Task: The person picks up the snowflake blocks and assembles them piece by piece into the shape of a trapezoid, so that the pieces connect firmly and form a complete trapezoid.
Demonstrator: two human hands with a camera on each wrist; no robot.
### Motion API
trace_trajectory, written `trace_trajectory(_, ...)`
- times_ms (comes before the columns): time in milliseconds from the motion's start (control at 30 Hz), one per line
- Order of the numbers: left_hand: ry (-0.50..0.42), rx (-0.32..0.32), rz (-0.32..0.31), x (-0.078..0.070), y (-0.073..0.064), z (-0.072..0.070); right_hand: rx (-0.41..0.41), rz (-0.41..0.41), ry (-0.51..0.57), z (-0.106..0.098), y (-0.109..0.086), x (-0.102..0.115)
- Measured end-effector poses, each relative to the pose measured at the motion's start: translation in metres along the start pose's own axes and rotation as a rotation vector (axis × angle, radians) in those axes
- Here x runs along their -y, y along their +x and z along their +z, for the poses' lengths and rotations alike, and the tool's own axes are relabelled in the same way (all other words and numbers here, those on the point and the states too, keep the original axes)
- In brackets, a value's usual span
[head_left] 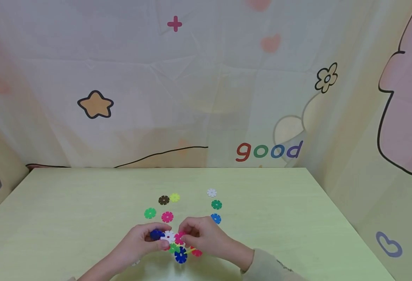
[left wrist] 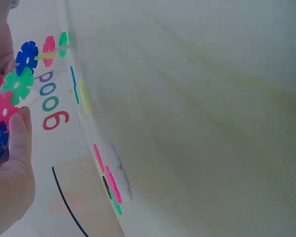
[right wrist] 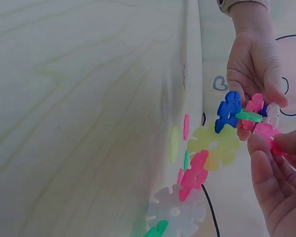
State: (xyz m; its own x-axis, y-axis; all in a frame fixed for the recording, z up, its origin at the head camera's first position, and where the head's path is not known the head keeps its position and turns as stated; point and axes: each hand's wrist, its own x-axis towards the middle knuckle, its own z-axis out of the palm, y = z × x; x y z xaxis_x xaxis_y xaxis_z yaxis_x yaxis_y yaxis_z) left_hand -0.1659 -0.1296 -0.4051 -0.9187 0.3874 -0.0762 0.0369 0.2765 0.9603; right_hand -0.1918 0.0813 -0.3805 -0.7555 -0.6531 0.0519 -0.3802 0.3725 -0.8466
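Above the front of the table, my left hand (head_left: 137,242) holds a joined string of notched snowflake-shaped plastic discs by its left end. A dark blue disc (head_left: 156,234) and a white disc (head_left: 168,236) sit between its fingers and thumb. My right hand (head_left: 207,237) pinches a pink disc (right wrist: 266,131) between thumb and fingers, right against the white one. Below hang a green disc (left wrist: 17,85), a blue disc (head_left: 181,255) and, off to the right, a red-pink disc (head_left: 197,252). The right wrist view shows a translucent white disc (right wrist: 175,212) at the string's near end.
Loose discs lie beyond the hands: brown (head_left: 163,200), yellow (head_left: 175,197), light green (head_left: 150,213) and pink (head_left: 167,217) on the left; white (head_left: 211,192), dark green (head_left: 216,204) and blue (head_left: 216,219) on the right. A printed curtain (head_left: 139,117) stands behind the table (head_left: 279,218).
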Motion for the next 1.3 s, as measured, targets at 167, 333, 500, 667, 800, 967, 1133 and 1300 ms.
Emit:
trace_trajectory(167,0.047,-0.006,-0.028,-0.003,0.001,0.001,0.007,0.004,-0.018,-0.001,0.001,0.001)
trace_trajectory(333,0.069,0.004,-0.057,-0.003,0.003,0.0,0.014,-0.012,-0.047,-0.001,0.003,0.003)
trace_trajectory(500,0.057,0.022,-0.068,-0.002,0.004,-0.001,0.021,-0.007,-0.054,-0.001,0.003,0.005)
trace_trajectory(667,0.044,0.033,-0.07,-0.003,0.004,-0.003,0.04,-0.002,-0.071,-0.001,0.005,0.008)
trace_trajectory(800,0.037,0.048,-0.081,-0.003,0.004,-0.004,0.05,-0.038,-0.132,0.001,0.006,0.01)
trace_trajectory(967,0.005,0.075,-0.089,-0.001,0.005,-0.006,0.048,-0.092,-0.212,0.003,0.006,0.01)
trace_trajectory(1133,-0.026,0.112,-0.095,0.0,0.006,-0.008,0.044,-0.082,-0.207,0.006,0.005,0.01)
trace_trajectory(1300,-0.018,0.135,-0.102,0.001,0.006,-0.008,0.043,-0.093,-0.211,0.007,0.005,0.009)
